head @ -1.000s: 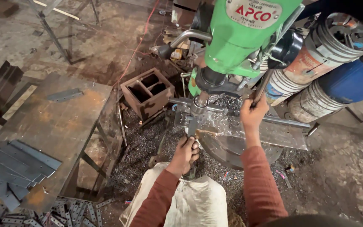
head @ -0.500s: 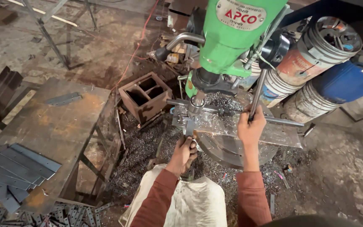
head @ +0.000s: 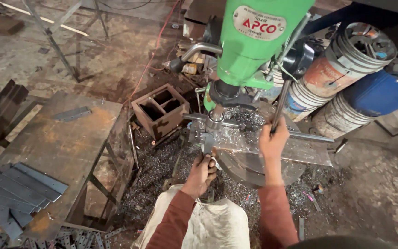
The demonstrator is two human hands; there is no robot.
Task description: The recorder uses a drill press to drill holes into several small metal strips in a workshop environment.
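A green drill press [head: 254, 41] stands in front of me, its chuck [head: 215, 121] lowered close to a flat metal strip [head: 277, 150] lying across the round machine table [head: 249, 168]. My right hand [head: 272, 140] is closed around the dark feed lever [head: 281, 103] of the press. My left hand [head: 202, 171] grips the near end of the workpiece or its clamp under the chuck; which one I cannot tell. Both my sleeves are rust-red, and a cream cloth [head: 208, 223] covers my lap.
Metal shavings [head: 162, 170] litter the floor around the press. A rusty workbench [head: 56, 143] at left carries a stack of grey flat strips [head: 10, 189]. A rusty open box [head: 160, 110] sits beside it. Paint buckets [head: 328, 78] and a blue drum [head: 383, 92] stand at right.
My right hand has pulled the feed lever down and toward me, and the chuck has come down nearer the strip. My left hand has stayed in place.
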